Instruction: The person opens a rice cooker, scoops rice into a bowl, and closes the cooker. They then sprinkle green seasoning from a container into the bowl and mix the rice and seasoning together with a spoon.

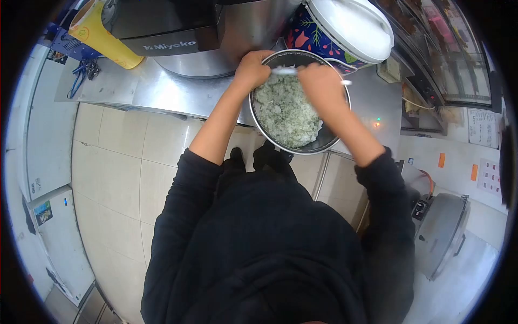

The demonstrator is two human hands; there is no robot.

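A round metal pot [256, 114] at the counter's front edge holds a white, rice-like mixture [291, 113] flecked with green. At the pot's upper left rim, my left hand [253, 70] is closed, its fingers curled over the edge. My right hand [322, 87], slightly blurred, is above the mixture and closed round a white paddle-like utensil [284, 71]. One pale end of the utensil points toward my left hand, and the other shows past my right hand. Its middle is hidden by the fingers.
A large metal appliance [197, 63] marked Miyako stands behind the pot on the steel counter [145, 89]. Beside it is a floral container [310, 40] with a white lid [356, 27]. A yellow cup-shaped container [110, 40] and blue-handled tool [78, 78] are leftward.
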